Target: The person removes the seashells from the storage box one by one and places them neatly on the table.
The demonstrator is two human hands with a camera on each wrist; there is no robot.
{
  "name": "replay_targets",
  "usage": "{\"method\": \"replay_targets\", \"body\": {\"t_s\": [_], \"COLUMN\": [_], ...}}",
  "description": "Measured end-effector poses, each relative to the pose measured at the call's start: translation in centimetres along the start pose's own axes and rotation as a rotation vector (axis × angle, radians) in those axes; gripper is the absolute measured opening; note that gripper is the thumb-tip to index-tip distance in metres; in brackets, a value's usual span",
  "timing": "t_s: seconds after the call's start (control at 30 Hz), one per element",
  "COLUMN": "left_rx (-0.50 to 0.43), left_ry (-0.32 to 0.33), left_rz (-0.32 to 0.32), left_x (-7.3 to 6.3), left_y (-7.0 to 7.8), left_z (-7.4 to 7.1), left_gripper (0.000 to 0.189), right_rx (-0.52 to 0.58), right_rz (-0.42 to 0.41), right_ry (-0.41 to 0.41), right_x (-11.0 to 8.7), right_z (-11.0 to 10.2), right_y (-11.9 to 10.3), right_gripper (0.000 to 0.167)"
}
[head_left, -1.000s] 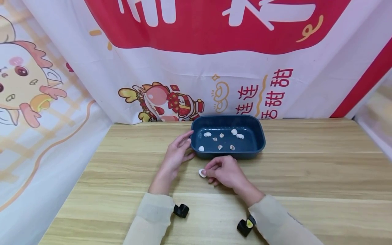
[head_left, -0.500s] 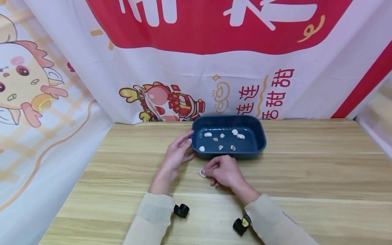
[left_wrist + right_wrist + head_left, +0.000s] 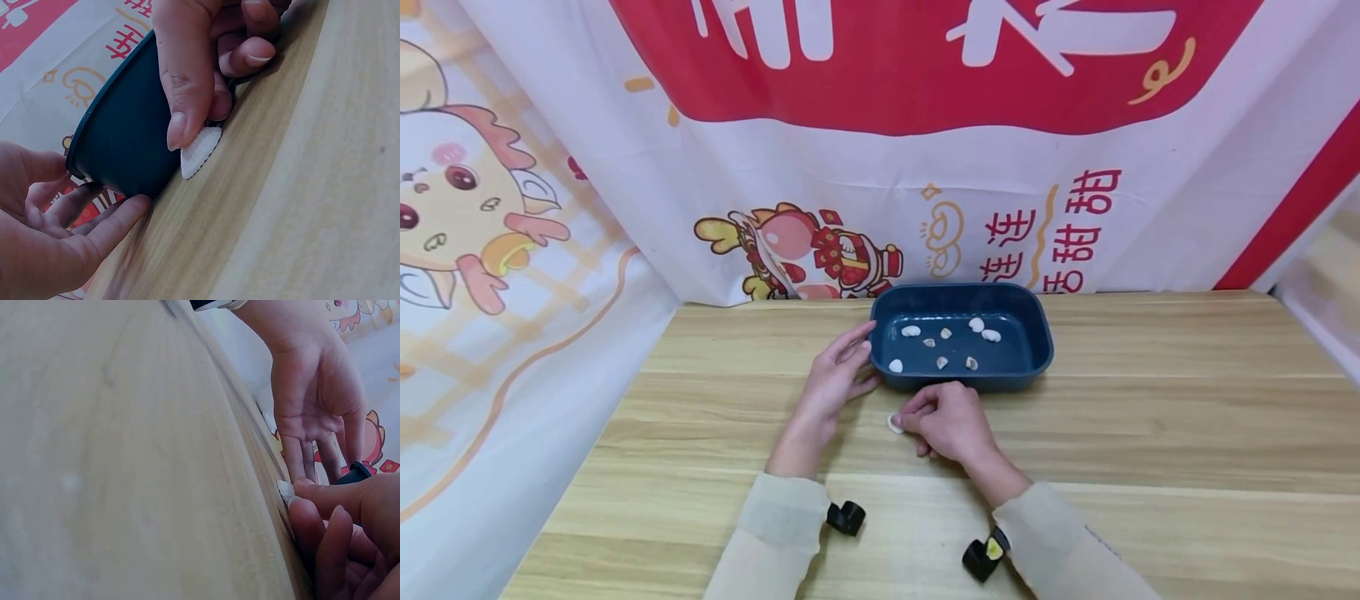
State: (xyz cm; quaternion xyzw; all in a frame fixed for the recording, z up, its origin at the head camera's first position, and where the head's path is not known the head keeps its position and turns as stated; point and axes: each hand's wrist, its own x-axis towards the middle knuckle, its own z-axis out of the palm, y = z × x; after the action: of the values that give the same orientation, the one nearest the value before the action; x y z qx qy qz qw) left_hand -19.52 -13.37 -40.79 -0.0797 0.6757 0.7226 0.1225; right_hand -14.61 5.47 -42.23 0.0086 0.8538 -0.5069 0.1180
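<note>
A white seashell (image 3: 894, 424) with a ridged edge is pinched between the thumb and fingers of my right hand (image 3: 951, 421), in front of the tub and low by the tabletop. In the left wrist view the shell (image 3: 201, 153) points downward from the thumb tip. My left hand (image 3: 829, 385) rests against the left end of a dark blue rectangular tub (image 3: 962, 383), its fingers extended along the wall. Inside the tub lie several small shells, such as a white shell (image 3: 911, 331) at the left and a brownish shell (image 3: 972, 363) near the front.
The wooden tabletop (image 3: 1150, 433) runs to a printed cloth backdrop (image 3: 865, 200) directly behind the tub. More printed cloth hangs at the left side. A black wrist camera (image 3: 846, 517) sits on the left wrist, and another black camera (image 3: 982, 558) on the right.
The right forearm has shifted slightly left, and the shell has turned a little in the fingers. My left hand and the tub stay in place.
</note>
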Motion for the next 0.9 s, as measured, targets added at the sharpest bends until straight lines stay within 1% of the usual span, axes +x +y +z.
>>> {"method": "replay_targets", "body": {"t_s": [0.23,0.53,0.9], "left_rx": [0.001,0.004,0.000], "left_ry": [0.002,0.006,0.005], "left_rz": [0.003,0.014,0.008], "left_x": [0.01,0.09,0.05], "left_y": [-0.15,0.13,0.06], "left_z": [0.05,0.03,0.04], "left_gripper": [0.039,0.039,0.040], "right_rx": [-0.013,-0.019,0.005], "right_rz": [-0.013,-0.022,0.005], "right_ry": [0.021,0.035,0.024], "right_x": [0.01,0.14,0.06], "right_z": [0.22,0.29,0.18], "right_y": [0.21,0.18,0.26], "right_gripper": [0.013,0.013,0.012]}}
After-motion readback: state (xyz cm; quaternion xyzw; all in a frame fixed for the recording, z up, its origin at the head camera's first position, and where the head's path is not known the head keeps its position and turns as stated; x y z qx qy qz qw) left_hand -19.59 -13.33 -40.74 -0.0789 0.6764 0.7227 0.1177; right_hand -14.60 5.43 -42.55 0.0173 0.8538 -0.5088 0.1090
